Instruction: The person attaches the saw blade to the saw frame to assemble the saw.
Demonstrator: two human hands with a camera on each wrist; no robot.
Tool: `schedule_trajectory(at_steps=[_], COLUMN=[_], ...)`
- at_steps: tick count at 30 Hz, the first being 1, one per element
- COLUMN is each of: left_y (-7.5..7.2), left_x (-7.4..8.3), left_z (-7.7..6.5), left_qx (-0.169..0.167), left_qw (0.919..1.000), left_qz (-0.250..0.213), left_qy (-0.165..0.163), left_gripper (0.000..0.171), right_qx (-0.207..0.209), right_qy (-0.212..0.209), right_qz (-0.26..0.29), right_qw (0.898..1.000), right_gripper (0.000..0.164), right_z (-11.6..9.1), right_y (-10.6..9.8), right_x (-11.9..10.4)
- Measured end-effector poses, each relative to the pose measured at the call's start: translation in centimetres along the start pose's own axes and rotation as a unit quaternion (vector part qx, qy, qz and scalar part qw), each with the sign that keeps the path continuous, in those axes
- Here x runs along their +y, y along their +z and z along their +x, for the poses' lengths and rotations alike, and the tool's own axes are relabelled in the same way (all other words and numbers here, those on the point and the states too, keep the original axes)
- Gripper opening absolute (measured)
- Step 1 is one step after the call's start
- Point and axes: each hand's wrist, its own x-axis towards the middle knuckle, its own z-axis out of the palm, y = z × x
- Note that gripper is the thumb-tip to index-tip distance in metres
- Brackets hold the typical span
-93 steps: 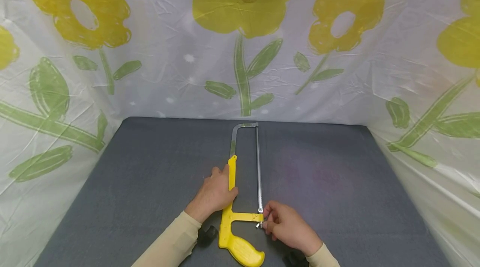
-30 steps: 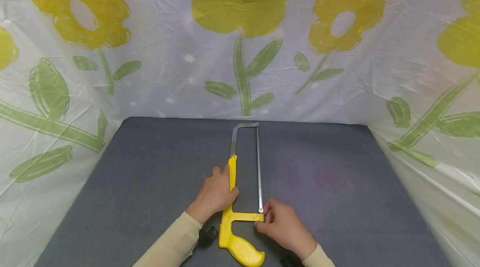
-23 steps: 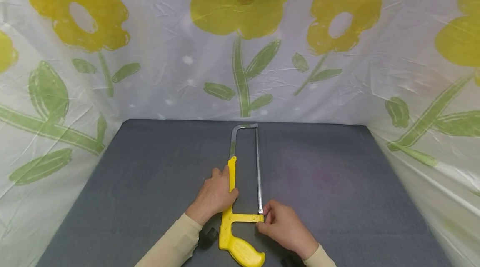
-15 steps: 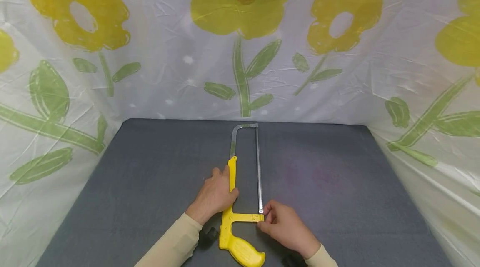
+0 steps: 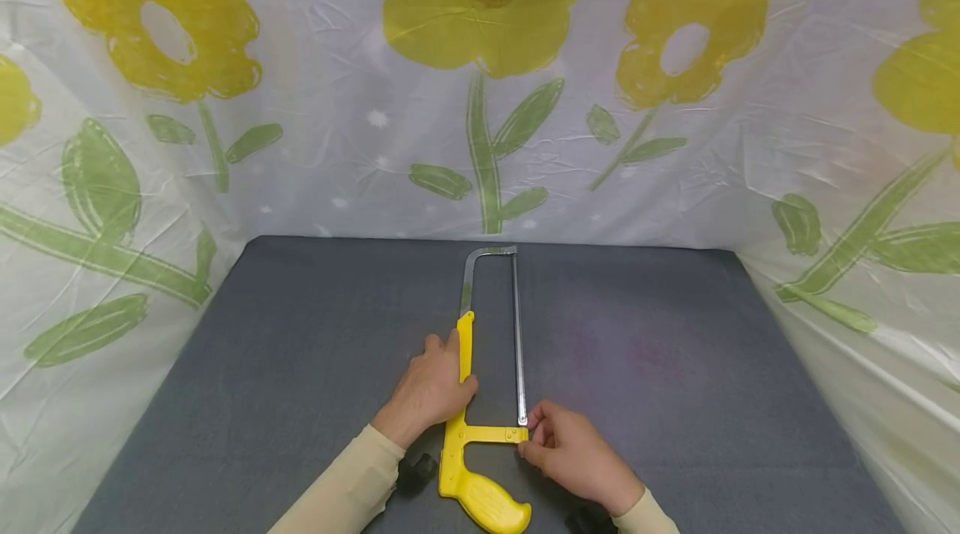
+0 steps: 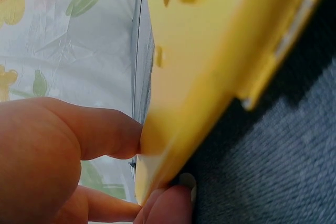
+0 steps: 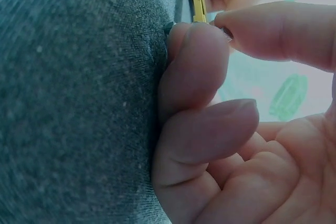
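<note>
A hacksaw (image 5: 489, 502) with a yellow handle and frame lies on the dark table, its silver bow pointing to the far side. Its blade (image 5: 518, 334) runs along the right. My left hand (image 5: 427, 388) grips the yellow frame above the handle; in the left wrist view the thumb presses one face and fingertips curl under the edge. At the blade's near end, my right hand (image 5: 576, 452) pinches the small metal wing nut (image 7: 227, 33) between thumb and index finger. Only a sliver of the nut shows in the right wrist view; the fingers hide the rest.
The grey cloth-covered table (image 5: 315, 317) extends around the saw. Behind it and at both sides hangs a white curtain (image 5: 330, 101) printed with yellow flowers. Dark wrist devices show beneath both forearms.
My right thumb and fingers have shifted about the wing nut, which showed beside them at first and is now covered in the head view. The left hand and hacksaw have stayed in place.
</note>
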Motion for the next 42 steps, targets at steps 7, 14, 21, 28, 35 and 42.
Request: schedule_trajectory(at_steps=[7, 14, 21, 28, 35, 42], left_y=[0.11, 0.06, -0.01, 0.00, -0.04, -0.09], left_x=[-0.16, -0.16, -0.09, -0.06, -0.31, -0.49], left_z=[-0.06, -0.04, -0.09, -0.12, 0.03, 0.25], left_qx=[0.005, 0.000, -0.002, -0.002, -0.008, -0.013], left_qw=[0.9999, 0.9999, 1.0000, 1.0000, 0.9999, 0.9998], left_qz=[0.003, -0.001, -0.004, -0.002, 0.001, -0.004], left_qy=[0.013, 0.013, 0.007, 0.003, 0.012, 0.014], left_gripper=[0.083, 0.083, 0.084, 0.084, 0.084, 0.085], right_qx=[-0.006, -0.015, -0.028, -0.025, -0.016, -0.029], right_qy=[-0.007, -0.004, 0.009, 0.000, -0.027, -0.022], right_qz=[-0.003, -0.005, 0.010, 0.003, -0.028, -0.024], right_qw=[1.000, 1.000, 1.000, 1.000, 0.999, 0.999], right_gripper=[0.018, 0.017, 0.017, 0.014, 0.013, 0.013], right_z=[-0.18, -0.26, -0.20, -0.17, -0.14, -0.03], right_y=[-0.16, -0.27, -0.28, -0.10, -0.14, -0.33], right_x=[-0.27, -0.29, -0.16, -0.11, 0.16, 0.37])
